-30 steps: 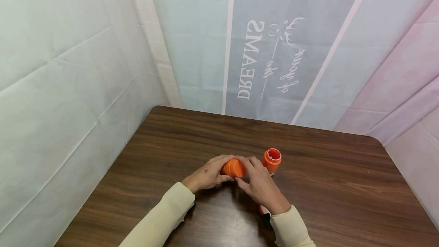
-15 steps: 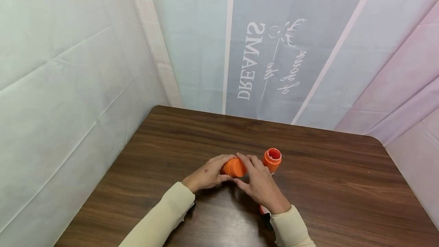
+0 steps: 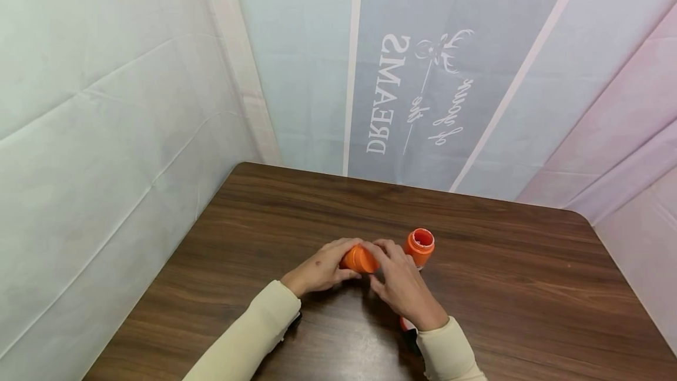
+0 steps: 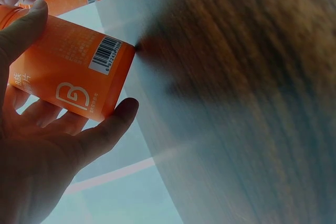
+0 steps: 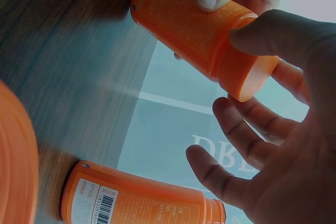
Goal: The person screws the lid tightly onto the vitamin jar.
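Observation:
An orange plastic bottle (image 3: 359, 259) with a barcode label is held tilted, its base edge at the tabletop. My left hand (image 3: 319, 270) grips its body, thumb on one side and fingers on the other. Its orange cap (image 5: 245, 72) sits on the neck. My right hand (image 3: 403, 284) has thumb and index finger on the cap, while its other fingers spread loosely below. A second orange bottle (image 3: 420, 246) stands upright just beyond my right hand, uncapped, with whitish bits around its mouth.
A round ridged orange thing (image 5: 14, 161) is close to the right wrist; in the head view an orange and white piece (image 3: 407, 324) shows partly under that wrist. The brown wooden table (image 3: 518, 287) meets hanging printed cloth (image 3: 296, 75) at the back and left.
The right hand's fingers shift slightly around the cap, the index finger lifting and then coming back over it. The left hand and both bottles stay about where they were.

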`<state>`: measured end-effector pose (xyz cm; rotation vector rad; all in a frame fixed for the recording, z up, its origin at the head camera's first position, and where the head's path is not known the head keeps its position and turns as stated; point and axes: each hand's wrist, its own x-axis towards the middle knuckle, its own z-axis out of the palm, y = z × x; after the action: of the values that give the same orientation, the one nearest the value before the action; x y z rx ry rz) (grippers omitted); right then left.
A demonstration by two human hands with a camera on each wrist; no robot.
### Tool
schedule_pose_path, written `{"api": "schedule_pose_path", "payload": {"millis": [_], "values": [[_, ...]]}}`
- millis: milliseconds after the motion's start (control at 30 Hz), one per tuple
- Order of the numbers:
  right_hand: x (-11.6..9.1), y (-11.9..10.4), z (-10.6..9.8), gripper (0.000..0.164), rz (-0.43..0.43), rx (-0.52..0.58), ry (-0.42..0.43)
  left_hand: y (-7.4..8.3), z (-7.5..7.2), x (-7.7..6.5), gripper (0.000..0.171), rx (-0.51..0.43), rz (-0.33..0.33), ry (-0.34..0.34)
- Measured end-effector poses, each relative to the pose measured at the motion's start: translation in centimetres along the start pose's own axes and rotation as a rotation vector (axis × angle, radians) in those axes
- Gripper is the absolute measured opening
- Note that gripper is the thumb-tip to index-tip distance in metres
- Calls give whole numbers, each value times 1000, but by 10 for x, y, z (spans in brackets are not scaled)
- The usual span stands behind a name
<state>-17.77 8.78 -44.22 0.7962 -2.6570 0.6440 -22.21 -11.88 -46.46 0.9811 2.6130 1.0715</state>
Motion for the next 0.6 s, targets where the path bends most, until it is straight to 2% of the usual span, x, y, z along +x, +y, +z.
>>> {"api": "schedule_pose_path", "payload": {"millis": [600], "values": [[1,-1,-1,63,69,15,-10,3,-1,-1,65,15,-10,4]]}}
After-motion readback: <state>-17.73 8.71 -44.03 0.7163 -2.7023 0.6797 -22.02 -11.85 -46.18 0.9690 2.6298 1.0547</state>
